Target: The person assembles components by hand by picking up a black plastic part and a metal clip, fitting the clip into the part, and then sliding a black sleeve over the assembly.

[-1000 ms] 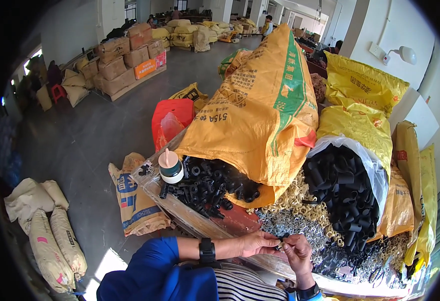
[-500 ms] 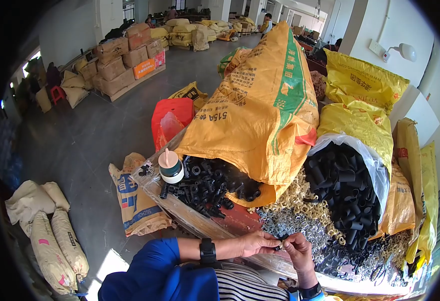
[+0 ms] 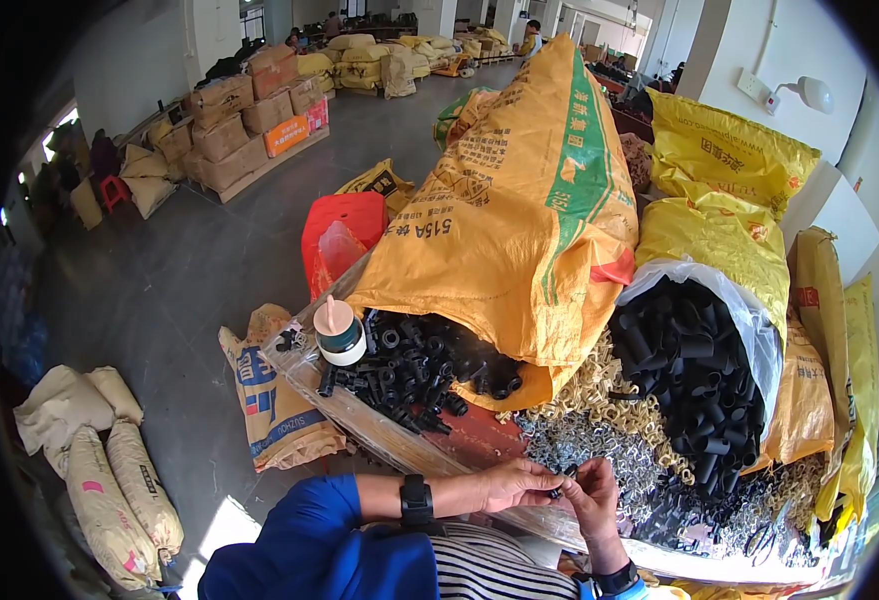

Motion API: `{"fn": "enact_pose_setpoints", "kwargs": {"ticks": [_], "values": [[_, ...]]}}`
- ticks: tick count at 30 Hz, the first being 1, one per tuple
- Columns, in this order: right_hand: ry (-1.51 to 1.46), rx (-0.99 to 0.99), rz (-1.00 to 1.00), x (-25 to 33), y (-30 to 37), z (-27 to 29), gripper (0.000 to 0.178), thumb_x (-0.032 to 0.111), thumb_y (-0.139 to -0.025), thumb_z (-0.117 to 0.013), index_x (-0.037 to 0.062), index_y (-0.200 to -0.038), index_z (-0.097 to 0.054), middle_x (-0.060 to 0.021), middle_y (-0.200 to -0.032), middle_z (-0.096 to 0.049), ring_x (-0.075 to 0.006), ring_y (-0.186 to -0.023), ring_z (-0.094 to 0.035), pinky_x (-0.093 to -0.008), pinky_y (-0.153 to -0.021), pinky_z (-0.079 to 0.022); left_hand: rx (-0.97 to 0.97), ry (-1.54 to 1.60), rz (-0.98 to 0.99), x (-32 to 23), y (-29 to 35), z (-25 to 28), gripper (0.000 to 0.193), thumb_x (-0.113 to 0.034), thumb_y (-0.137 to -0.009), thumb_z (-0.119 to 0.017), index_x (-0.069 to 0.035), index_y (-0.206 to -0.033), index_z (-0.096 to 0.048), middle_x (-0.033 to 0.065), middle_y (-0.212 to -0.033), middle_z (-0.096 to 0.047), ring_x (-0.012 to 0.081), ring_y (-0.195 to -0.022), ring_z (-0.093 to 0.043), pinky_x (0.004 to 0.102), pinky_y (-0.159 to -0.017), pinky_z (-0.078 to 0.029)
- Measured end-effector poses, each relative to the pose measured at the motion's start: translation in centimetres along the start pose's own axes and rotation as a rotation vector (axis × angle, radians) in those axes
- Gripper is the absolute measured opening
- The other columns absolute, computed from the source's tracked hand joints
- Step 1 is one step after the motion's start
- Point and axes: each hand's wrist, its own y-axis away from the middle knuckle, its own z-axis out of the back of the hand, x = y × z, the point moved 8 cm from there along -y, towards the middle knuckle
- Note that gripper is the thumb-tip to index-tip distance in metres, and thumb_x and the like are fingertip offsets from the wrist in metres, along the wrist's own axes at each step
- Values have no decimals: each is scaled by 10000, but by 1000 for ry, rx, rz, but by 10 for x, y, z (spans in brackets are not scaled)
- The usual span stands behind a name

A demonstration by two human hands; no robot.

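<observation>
My left hand (image 3: 521, 486) and my right hand (image 3: 593, 500) meet over the table's front edge. Their fingertips pinch a small black plastic fitting (image 3: 566, 472), mostly covered by the fingers. Just beyond lie small silvery metal clips (image 3: 579, 437), with cream-coloured plastic rings (image 3: 611, 395) behind them. Black plastic fittings (image 3: 409, 365) spill from the mouth of a large orange woven sack (image 3: 499, 240). Toward the right, short black tubes (image 3: 694, 345) fill a sack with a white liner (image 3: 754, 330). Small dark parts (image 3: 679, 505) are heaped by my right hand.
A lidded cup (image 3: 339, 332) stands at the table's left corner, near a red plastic stool (image 3: 344, 235). Yellow sacks (image 3: 714, 240) lean at the back right. Filled sacks (image 3: 109, 500) and a paper sack (image 3: 277, 400) rest on the floor. Cardboard boxes (image 3: 224, 135) are stacked farther off.
My right hand has turned slightly and shifted a little left, its fingers more upright around the fitting. My left hand stays nearly in place. The view has shifted slightly.
</observation>
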Motion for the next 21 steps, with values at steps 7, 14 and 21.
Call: {"fn": "enact_pose_setpoints", "kwargs": {"ticks": [7,14,21], "values": [[885,-12,69,16,16,65,397,233,-619,-697,24,-835,-437,-79,-711,-492,-190,-568,-504,-299,-476,-410,29,0,10,-8,1,0,214,-154,-752,-589,-17,-911,-552,46,-870,-572,120,-784,-558,209,-700,-471],[1502,-404,-140,-12,66,189,210,153,-658,-562,10,-762,-449,-172,-754,-502,-349,-701,-486,-420,-587,-390,18,-42,12,-4,-11,12,218,-156,-763,-571,-12,-926,-554,66,-857,-585,122,-747,-568,204,-674,-470],[1395,-522,-19,-21,51,198,122,119,-694,-526,16,-709,-462,-172,-647,-518,-353,-571,-475,-406,-532,-382,-39,-38,10,-3,-11,11,204,-157,-766,-566,-8,-905,-560,70,-834,-585,115,-751,-566,189,-662,-471]]}}
